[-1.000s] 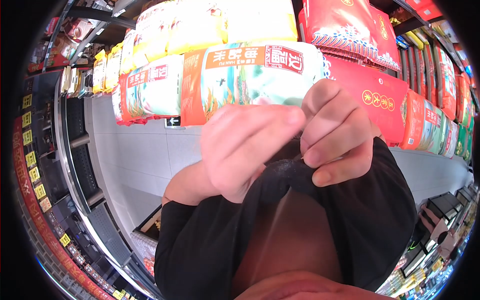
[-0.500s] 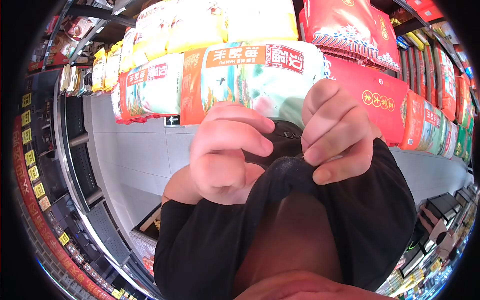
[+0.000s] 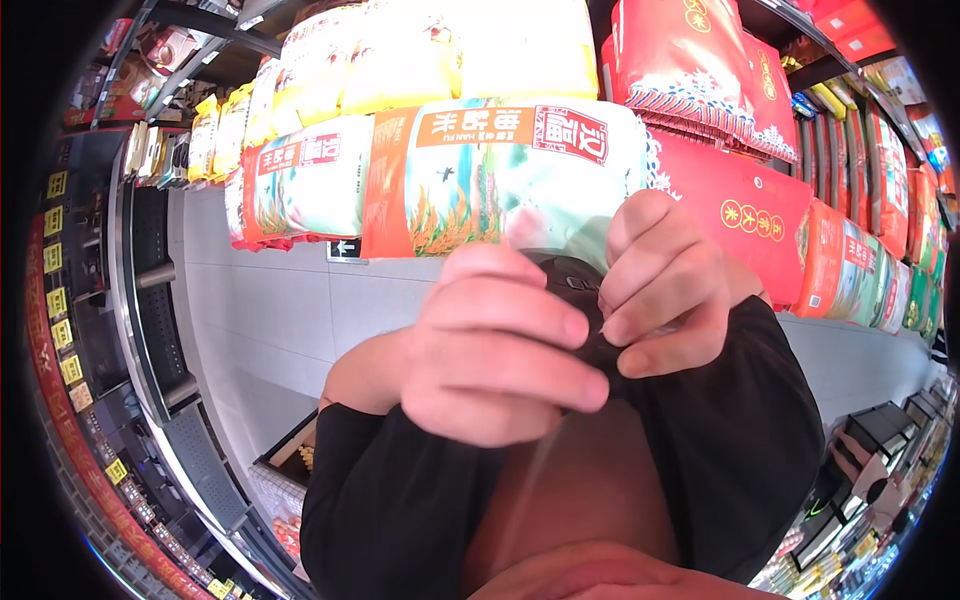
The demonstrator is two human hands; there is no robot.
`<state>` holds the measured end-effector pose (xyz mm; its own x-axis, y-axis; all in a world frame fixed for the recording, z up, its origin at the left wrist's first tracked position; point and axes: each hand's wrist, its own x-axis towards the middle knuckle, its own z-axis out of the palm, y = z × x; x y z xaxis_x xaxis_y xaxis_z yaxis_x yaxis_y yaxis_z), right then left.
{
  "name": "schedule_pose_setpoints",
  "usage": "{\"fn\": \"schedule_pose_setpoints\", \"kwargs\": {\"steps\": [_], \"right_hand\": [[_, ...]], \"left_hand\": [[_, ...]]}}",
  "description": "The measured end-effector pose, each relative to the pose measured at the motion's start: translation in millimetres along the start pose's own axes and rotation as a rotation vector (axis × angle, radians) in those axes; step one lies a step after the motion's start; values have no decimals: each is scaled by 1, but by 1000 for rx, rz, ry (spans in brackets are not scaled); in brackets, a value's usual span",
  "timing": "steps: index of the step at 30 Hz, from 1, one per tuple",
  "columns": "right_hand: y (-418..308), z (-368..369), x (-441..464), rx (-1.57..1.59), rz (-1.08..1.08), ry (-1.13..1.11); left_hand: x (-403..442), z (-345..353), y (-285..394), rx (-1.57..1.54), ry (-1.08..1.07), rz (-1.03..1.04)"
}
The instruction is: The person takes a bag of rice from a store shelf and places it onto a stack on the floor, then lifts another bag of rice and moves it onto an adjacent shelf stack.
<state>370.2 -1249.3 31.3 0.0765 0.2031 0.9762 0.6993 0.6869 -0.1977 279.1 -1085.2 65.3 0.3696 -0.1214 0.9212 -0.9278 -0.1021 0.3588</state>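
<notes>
your right hand point(image 3: 668, 285) pinches your black shirt point(image 3: 735, 430) at the neck; your left hand point(image 3: 485, 350) curls just beside it, grip unclear.

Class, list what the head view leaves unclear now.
Head view throughout:
What the left hand may hold: hidden by its fingers.
Palm of the right hand: hidden by curled fingers.
Neckline of black shirt: partly behind left hand.
Yellow price tags: too small to read.
Pale bags: cut off by top edge.
</notes>
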Motion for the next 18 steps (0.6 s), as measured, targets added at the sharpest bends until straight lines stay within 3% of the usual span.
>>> {"fn": "schedule_pose_setpoints", "kwargs": {"steps": [2, 4, 7, 13, 18], "right_hand": [[0, -2, 1, -10, -14, 32], [1, -2, 1, -24, -40, 68], [2, 7, -4, -43, -70, 119], [-1, 15, -15, -102, -35, 141], [3, 18, -17, -107, -89, 124]], "left_hand": [[15, -25, 13, -158, -229, -62], [17, -34, 19, -317, -307, -71], [15, -44, 22, -308, -339, -136], [-16, -35, 25, -287, 57, -358], [-22, -37, 21, -288, 78, -450]]}}
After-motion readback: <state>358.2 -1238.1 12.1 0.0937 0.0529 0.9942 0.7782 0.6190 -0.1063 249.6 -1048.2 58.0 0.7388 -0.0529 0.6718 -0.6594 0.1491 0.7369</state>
